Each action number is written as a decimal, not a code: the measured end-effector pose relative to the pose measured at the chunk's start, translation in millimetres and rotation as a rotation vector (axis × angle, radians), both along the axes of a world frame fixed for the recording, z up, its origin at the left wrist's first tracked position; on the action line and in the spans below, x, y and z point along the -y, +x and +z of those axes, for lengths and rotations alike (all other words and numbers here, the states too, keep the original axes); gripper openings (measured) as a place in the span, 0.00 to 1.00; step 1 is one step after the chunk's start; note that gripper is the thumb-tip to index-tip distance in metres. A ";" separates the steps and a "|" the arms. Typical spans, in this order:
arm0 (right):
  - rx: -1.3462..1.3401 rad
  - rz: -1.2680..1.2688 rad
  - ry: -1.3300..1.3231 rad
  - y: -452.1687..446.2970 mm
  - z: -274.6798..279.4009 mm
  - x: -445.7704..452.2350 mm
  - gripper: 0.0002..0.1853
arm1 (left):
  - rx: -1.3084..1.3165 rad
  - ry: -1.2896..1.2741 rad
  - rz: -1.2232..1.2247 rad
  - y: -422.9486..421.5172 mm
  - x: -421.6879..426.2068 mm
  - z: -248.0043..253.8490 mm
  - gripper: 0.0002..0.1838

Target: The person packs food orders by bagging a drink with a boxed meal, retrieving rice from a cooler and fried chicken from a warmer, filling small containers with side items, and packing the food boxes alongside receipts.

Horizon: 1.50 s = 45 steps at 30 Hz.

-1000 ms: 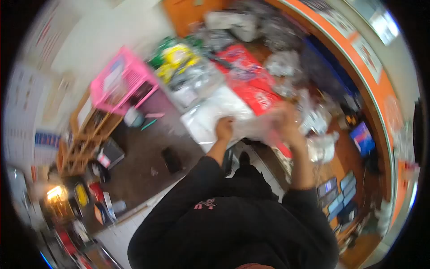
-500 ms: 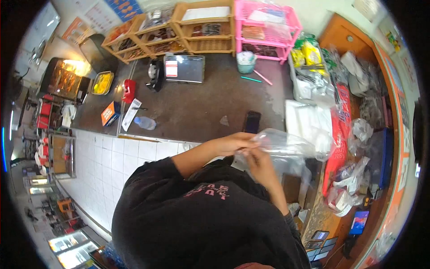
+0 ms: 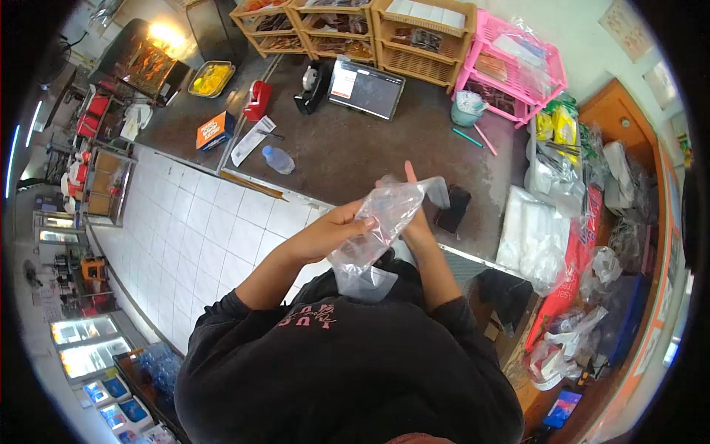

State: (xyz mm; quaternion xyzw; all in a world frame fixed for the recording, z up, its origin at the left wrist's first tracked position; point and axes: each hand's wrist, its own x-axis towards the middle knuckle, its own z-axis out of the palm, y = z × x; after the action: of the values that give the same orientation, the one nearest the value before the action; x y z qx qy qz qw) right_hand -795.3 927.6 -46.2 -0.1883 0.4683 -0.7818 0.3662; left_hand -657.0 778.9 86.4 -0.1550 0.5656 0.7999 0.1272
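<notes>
A clear plastic bag (image 3: 381, 218) hangs between my hands in front of my chest, over the counter's near edge. My left hand (image 3: 340, 229) is closed on its left side, the thumb lying on the film. My right hand (image 3: 416, 222) is behind the bag's right side, one finger stretched out past the upper edge. The film covers much of that palm and its other fingers. Close to my right hand, a dark phone (image 3: 453, 209) lies on the counter (image 3: 355, 159).
White plastic bags (image 3: 529, 237) lie at the counter's right end. A small bottle (image 3: 278, 159), an orange box (image 3: 215, 131), a tape dispenser (image 3: 310, 87) and a tablet (image 3: 366, 87) sit to the left and back. Behind them stand tan racks (image 3: 418, 61) and a pink rack (image 3: 510, 66).
The bag has moved left, from right of my hands to between them. My right hand has turned and stretched a finger outward. My view has shifted, so the counter appears further right.
</notes>
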 end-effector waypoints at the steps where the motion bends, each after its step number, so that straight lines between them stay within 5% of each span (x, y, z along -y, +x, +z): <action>1: 0.083 0.094 0.018 -4.3 7.8 -0.2 0.46 | 0.022 -0.023 0.018 5.9 3.8 13.2 0.21; 2: 0.150 0.063 0.044 -9.6 -0.5 0.5 0.31 | 0.042 -0.050 0.037 11.0 9.2 26.0 0.21; 3: 0.154 0.074 0.033 -17.5 -5.4 -6.7 0.31 | 0.047 -0.061 0.047 15.9 14.8 39.6 0.21; 5: 0.021 0.192 0.026 -29.8 -13.6 -26.5 0.12 | 0.022 -0.207 0.061 25.7 25.9 60.5 0.23; 8: 0.056 0.227 0.179 -29.0 15.3 -41.9 0.04 | 0.064 -0.293 0.037 33.8 44.9 58.3 0.20; 11: 0.023 0.392 0.220 -34.3 -2.7 -54.9 0.06 | 0.082 -0.337 0.026 37.7 67.8 22.2 0.15; 15: 0.088 0.292 0.347 -24.1 6.3 -56.8 0.05 | 0.118 -0.501 0.068 40.2 97.3 -15.9 0.12; 17: 0.078 0.218 0.469 -15.7 -4.6 -54.4 0.07 | 0.071 -0.721 0.091 43.1 114.2 -57.3 0.13; 18: 0.073 0.206 0.474 -9.4 -8.0 -49.2 0.07 | 0.105 -1.088 0.041 33.0 109.6 -47.0 0.15; 19: 0.033 0.129 0.499 -1.5 -11.0 -40.8 0.08 | 0.093 -1.085 0.036 29.0 111.4 -61.4 0.15; 20: -0.008 0.048 0.520 6.0 -11.3 -29.1 0.09 | -0.214 -1.395 0.147 25.5 118.2 -85.0 0.16; 22: -0.114 -0.013 0.479 25.0 -5.8 6.2 0.10 | -0.378 -1.355 0.253 15.1 117.3 -101.7 0.18; 25: -0.408 -0.027 0.728 75.9 -5.8 84.3 0.14 | 0.211 -0.237 -0.141 20.9 110.0 -92.1 0.19; 29: -0.379 0.085 0.707 104.5 9.4 148.9 0.15 | 0.176 -0.119 -0.114 50.4 162.2 -140.5 0.19; 31: -0.275 0.142 0.605 110.1 11.3 165.1 0.14 | 0.216 0.260 0.181 70.8 178.5 -143.6 0.15; 32: -0.069 0.082 0.576 105.4 9.5 166.1 0.13 | 0.227 0.263 0.167 75.8 189.3 -136.0 0.15; 34: 0.190 -0.089 0.439 89.4 3.2 165.7 0.15 | 0.183 0.627 0.522 76.9 212.5 -114.4 0.09; 35: 0.244 -0.193 0.342 80.6 -0.1 165.7 0.18 | 0.187 0.628 0.505 81.4 228.0 -116.1 0.09; 37: 0.281 -0.192 0.314 67.9 17.6 168.9 0.21 | -0.004 0.896 0.058 101.0 257.8 -122.3 0.06; 38: 0.315 -0.175 0.281 61.6 30.8 169.9 0.23 | 0.130 0.391 0.031 102.2 262.3 -82.4 0.05; 39: 0.316 -0.178 0.293 53.3 40.5 173.9 0.23 | 0.132 0.403 0.030 106.6 271.7 -73.0 0.05; 41: 0.236 -0.204 0.383 41.7 56.7 184.3 0.23 | -0.017 -0.711 0.040 124.7 301.8 -64.4 0.10; 45: -0.098 0.041 0.507 49.1 89.6 228.6 0.24 | 0.402 -0.598 0.485 195.5 377.8 -133.6 0.14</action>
State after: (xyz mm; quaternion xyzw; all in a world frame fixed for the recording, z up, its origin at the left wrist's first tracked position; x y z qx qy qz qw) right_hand -746.2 699.1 43.4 -0.1377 0.6624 -0.6217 0.3946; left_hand -461.4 401.1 -47.2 -0.4660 0.6837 0.5616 -0.0072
